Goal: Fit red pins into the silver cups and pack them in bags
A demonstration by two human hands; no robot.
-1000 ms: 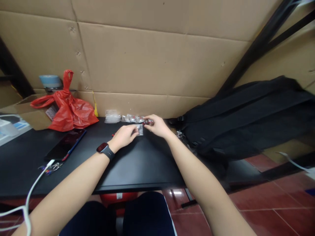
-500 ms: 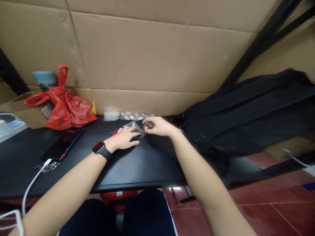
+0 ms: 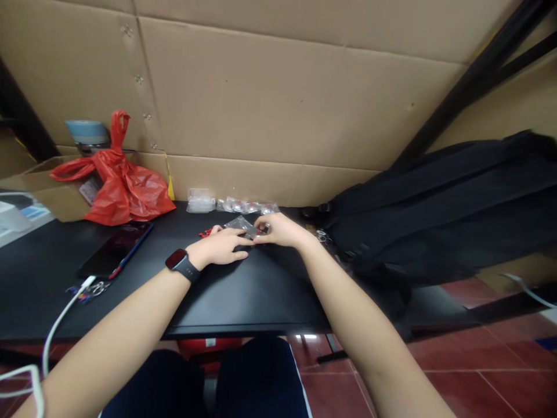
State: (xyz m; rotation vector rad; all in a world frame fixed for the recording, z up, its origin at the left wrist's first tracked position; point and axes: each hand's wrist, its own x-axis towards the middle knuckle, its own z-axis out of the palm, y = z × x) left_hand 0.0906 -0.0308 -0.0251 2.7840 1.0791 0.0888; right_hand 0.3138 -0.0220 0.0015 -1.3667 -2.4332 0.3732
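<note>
My left hand (image 3: 220,247) lies low over the table with its fingers stretched out, its fingertips on a small clear plastic bag (image 3: 238,223). Small red pieces (image 3: 205,233) lie beside its knuckles, partly hidden. My right hand (image 3: 282,230) is closed at the bag's right side, thumb and fingers pinching a small round clear case (image 3: 260,231) with something red in it. Fingers cover much of this case, and I cannot tell whether it is inside the bag or against its edge. Both hands nearly touch.
Behind the hands lie a stack of clear bags (image 3: 201,201) and a row of bagged round pieces (image 3: 246,206). A phone (image 3: 115,249), keys (image 3: 98,289), a red plastic bag (image 3: 126,188) and a cardboard box (image 3: 65,194) are on the left. A black backpack (image 3: 444,209) stands right.
My right hand has brought the round case slightly down and left, to the bag by my left fingertips. The left hand stays nearly where it was; the view has shifted a little.
</note>
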